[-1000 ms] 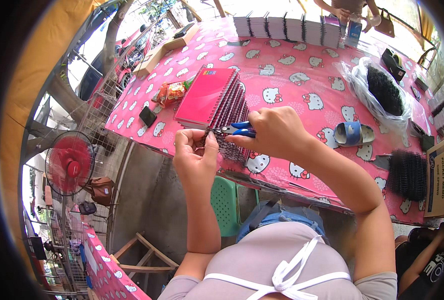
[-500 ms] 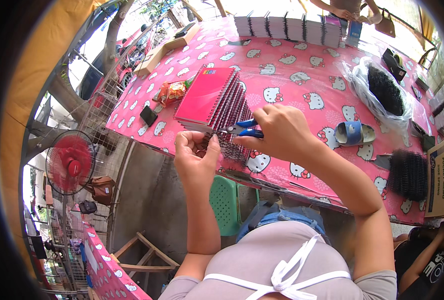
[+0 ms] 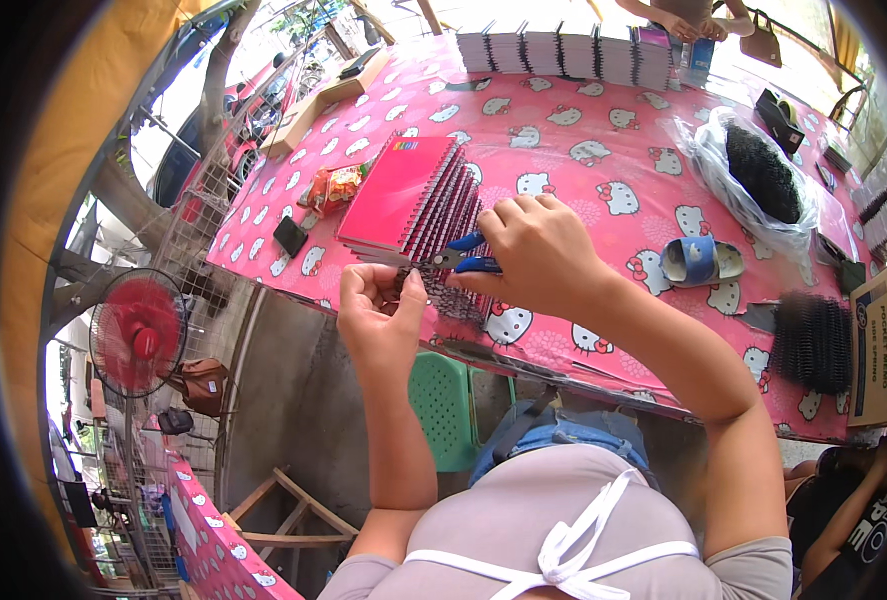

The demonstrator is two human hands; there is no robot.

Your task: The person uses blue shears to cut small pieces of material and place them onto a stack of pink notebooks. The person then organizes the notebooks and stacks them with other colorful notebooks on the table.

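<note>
Now | hands [image 3: 379, 312] [image 3: 536, 245], pliers [image 3: 448, 259] at notebooks [image 3: 394, 195] | table edge [image 3: 539, 365] near | slipper [image 3: 697, 262] apart

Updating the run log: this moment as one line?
left hand: at near edge of pink spiral-bound notebook stack | right hand: holds blue-handled metal pliers | pliers tip: near left thumb

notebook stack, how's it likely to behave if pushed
The notebook stack would probably feel heavy, being so thick. It may shear sideways, as it is made of separate layers. Its crowded coils could catch on each other.
</note>
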